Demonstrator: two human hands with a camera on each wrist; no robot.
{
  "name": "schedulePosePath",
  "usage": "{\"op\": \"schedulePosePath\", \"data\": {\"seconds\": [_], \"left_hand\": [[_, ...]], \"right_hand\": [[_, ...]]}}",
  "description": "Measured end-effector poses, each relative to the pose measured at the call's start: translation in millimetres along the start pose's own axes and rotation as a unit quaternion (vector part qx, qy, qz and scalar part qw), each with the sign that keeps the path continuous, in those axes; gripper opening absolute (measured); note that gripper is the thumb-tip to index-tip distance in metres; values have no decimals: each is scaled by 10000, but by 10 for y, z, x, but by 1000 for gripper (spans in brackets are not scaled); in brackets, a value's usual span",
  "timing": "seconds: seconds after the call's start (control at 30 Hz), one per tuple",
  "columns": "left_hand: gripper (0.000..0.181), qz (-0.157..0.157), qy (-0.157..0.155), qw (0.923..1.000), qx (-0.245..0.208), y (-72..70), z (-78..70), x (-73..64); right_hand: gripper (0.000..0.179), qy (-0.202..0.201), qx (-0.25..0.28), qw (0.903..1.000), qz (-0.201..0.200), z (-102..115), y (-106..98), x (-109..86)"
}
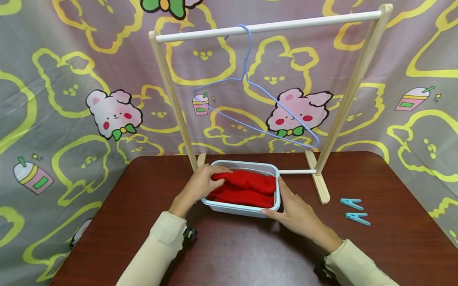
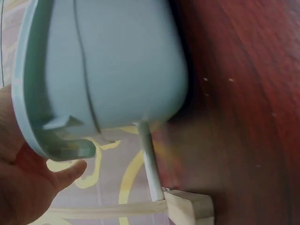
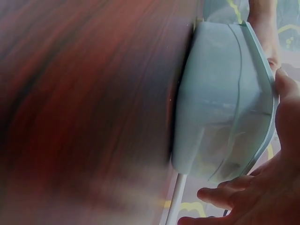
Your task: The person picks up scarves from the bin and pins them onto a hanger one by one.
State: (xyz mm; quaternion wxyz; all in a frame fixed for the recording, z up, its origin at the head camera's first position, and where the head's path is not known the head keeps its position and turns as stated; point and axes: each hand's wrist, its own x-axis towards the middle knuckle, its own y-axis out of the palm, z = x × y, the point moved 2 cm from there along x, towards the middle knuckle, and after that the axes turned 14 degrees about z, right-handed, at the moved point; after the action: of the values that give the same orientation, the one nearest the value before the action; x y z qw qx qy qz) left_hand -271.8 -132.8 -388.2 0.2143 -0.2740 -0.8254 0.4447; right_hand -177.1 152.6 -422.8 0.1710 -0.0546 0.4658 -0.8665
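Observation:
A pale blue plastic basin (image 1: 229, 207) stands on the table, holding folded red cloth (image 1: 247, 195) of a soft, fuzzy look. Over its left end reaches my left hand (image 1: 201, 183), thumb and fingers spread apart and touching the cloth. In the left wrist view, one finger of that hand sticks out past the basin's rim (image 2: 19, 89). My right hand (image 1: 298, 210) holds the basin's right end, thumb on the front corner of the rim and fingers along the side wall. The right wrist view shows these fingers beside the basin wall (image 3: 211, 93).
Behind the basin rises a wooden rack (image 1: 340, 99) with a white top bar (image 1: 304, 24). A blue hanger (image 1: 250, 133) hangs from that bar. Two light blue clothespins (image 1: 356, 217) lie at the right of the dark table (image 1: 229, 246). A patterned curtain (image 1: 118, 47) closes off the back.

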Motion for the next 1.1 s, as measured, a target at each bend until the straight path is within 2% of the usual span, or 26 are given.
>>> {"op": "schedulePosePath", "data": {"seconds": [0.27, 0.47, 0.63, 0.87, 1.0, 1.1], "left_hand": [[29, -299, -217, 9993, -73, -54, -117, -1], [26, -719, -344, 9967, 177, -101, -189, -4], [24, -970, -360, 9946, 12, -120, -226, 3], [23, -987, -282, 9937, -456, -114, -226, 15], [25, -1004, -311, 9926, -602, -105, -210, 9], [25, -1130, -326, 9913, -590, -107, -218, -4]], "right_hand": [[117, -29, 99, 9999, 24, -1, 16, -1], [115, -38, 111, 9999, 4, 1, 22, -10], [116, -21, 108, 9999, 41, 2, 33, -8], [117, 14, 125, 9998, 122, 1, 28, 2], [118, 3, 134, 9998, 151, 4, 23, 9], [119, -2, 149, 9997, 179, 4, 21, 16]]}}
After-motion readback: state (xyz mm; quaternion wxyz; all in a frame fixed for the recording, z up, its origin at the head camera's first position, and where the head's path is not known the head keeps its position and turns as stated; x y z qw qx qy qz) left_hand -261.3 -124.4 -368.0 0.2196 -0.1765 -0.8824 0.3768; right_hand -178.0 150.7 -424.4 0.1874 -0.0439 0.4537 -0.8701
